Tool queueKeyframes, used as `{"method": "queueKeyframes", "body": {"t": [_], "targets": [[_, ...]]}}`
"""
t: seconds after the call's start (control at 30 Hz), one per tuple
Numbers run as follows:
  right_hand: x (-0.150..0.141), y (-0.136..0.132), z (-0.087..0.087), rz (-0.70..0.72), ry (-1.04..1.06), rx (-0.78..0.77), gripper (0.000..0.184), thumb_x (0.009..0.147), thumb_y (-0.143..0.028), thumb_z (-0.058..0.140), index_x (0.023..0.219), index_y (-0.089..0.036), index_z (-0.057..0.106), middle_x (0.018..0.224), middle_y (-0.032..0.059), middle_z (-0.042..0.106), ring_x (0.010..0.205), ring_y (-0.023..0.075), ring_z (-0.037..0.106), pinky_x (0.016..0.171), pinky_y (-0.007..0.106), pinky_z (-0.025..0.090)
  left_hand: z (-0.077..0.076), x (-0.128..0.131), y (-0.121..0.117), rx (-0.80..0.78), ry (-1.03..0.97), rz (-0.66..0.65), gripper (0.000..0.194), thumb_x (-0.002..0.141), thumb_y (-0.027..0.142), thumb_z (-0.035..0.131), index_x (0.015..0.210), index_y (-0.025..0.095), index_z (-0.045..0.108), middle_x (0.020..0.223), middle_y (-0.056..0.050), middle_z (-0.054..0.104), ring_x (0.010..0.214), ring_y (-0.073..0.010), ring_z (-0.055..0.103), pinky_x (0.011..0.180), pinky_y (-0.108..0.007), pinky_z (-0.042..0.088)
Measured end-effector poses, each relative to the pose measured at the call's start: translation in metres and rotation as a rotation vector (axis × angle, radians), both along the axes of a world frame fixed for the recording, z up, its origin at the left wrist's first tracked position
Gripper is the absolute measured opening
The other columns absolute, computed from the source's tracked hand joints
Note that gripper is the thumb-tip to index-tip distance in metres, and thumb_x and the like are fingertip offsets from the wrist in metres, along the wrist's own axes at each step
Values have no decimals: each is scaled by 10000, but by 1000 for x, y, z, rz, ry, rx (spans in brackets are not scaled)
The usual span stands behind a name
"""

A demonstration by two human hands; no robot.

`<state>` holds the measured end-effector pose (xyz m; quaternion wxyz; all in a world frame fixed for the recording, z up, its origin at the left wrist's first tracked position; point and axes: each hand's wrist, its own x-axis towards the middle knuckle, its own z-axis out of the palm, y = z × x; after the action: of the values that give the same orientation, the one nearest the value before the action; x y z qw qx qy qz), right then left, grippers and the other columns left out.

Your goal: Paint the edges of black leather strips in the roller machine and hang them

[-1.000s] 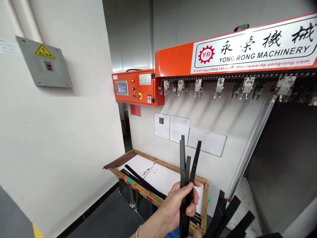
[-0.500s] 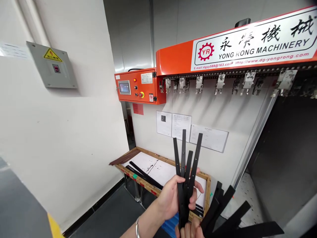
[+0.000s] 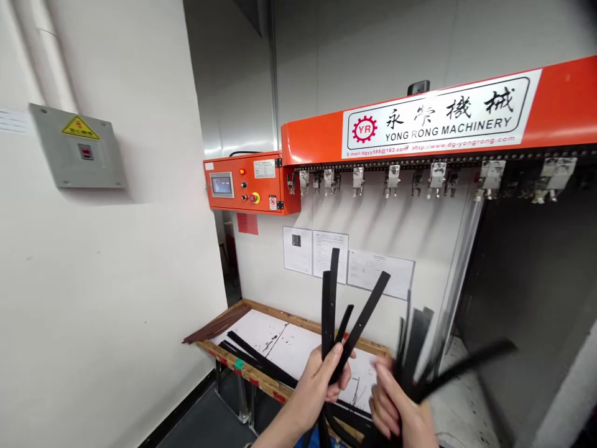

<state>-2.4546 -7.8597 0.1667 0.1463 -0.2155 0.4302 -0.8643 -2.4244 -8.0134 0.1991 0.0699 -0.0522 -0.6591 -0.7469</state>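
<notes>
The left hand (image 3: 317, 389) closes firmly around a bunch of flat black strips (image 3: 329, 311), while the right hand (image 3: 392, 401) grips a blurred fan of black strips (image 3: 459, 370) just beside it, above a wooden-framed bench (image 3: 252, 376).

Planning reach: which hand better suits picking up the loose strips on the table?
Probably left: the left hand sits nearer those black strips, though it and the right hand both hold strips.

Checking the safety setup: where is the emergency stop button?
In the head view, the emergency stop button is at the lower right of the orange control box, left of the Yong Rong Machinery sign.
</notes>
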Motion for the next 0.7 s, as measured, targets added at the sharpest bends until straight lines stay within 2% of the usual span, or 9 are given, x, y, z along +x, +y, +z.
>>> {"method": "queueKeyframes", "body": {"t": [0.07,0.17,0.23,0.3,0.4,0.47,0.57,0.63,0.7], "targets": [[-12,-10,14,-107,21,91,411,782,-461,779,1012,-163,617,435,-136,307,345,33,232,348,180,225,1,2,5,-78,5,-36,443,961,572,449,959,140,550,627,43,461,475,-50,282,454,-204,203],[-24,-20,33,-214,86,224,457,704,-514,816,883,-148,608,421,-110,355,342,40,266,350,198,202,4,3,6,-170,5,-103,492,968,583,417,809,140,560,623,25,472,477,-59,320,462,-215,242],[-29,-23,41,-233,114,276,453,690,-546,808,756,-162,576,414,-101,349,344,43,274,356,207,203,4,2,3,-229,13,-112,541,977,587,383,746,136,571,638,2,510,496,-73,405,517,-230,329],[-32,-23,46,-228,150,318,483,690,-576,790,647,-176,522,403,-93,339,353,45,273,365,214,214,2,1,-2,-255,27,-121,547,974,594,383,762,134,589,663,-10,530,552,-101,483,610,-255,404],[-38,-24,53,-207,203,391,528,717,-603,751,560,-185,470,383,-73,347,365,55,291,378,227,243,-6,-4,-5,-222,51,-169,529,961,608,396,809,139,586,694,-14,520,607,-128,505,669,-284,437],[-43,-24,62,-230,211,404,506,734,-587,745,572,-177,495,388,-72,353,371,59,297,379,230,246,-12,-8,-4,-220,61,-191,519,966,599,393,833,140,596,715,-25,537,654,-145,531,697,-294,441],[-48,-19,84,-292,223,311,402,750,-509,772,700,-153,592,426,-89,348,387,54,283,382,224,234,-17,-18,4,-241,66,-177,485,962,584,426,874,147,617,658,-15,551,661,-153,546,703,-291,432],[-50,-8,97,-319,244,235,358,739,-442,805,863,-140,658,446,-100,353,391,53,286,386,218,232,-12,-30,8,-227,93,-99,476,946,589,463,824,151,603,552,19,495,567,-129,495,631,-269,407],[-52,11,101,-357,231,158,391,743,-382,816,1021,-140,684,453,-113,330,384,47,274,387,209,218,2,-49,9,-129,157,37,488,932,608,476,748,163,557,498,49,421,480,-100,420,528,-241,354]]}}
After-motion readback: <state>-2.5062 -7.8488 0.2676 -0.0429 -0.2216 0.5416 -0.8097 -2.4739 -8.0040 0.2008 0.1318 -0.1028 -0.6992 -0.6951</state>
